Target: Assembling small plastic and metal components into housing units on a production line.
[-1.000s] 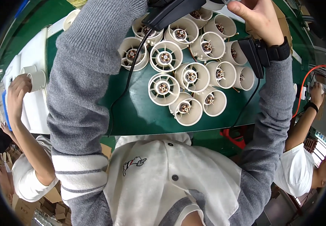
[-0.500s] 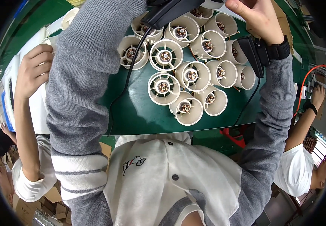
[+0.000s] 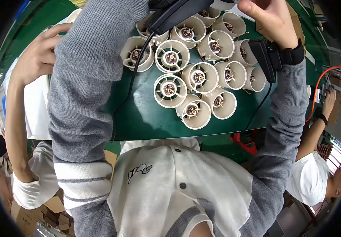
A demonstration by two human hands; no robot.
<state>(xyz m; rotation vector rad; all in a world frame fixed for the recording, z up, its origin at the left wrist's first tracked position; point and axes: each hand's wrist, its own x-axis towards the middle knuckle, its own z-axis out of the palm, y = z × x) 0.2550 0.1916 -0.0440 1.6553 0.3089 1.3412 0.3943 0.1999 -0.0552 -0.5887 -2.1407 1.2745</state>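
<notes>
The right hand is raised at the upper edge, fingers curled, their grip hidden; the left hand is cut from view; the white round fans are clustered on the green tabletop, below and left of it.

Left hand beyond the top edge; right hand partly cut off.
</notes>
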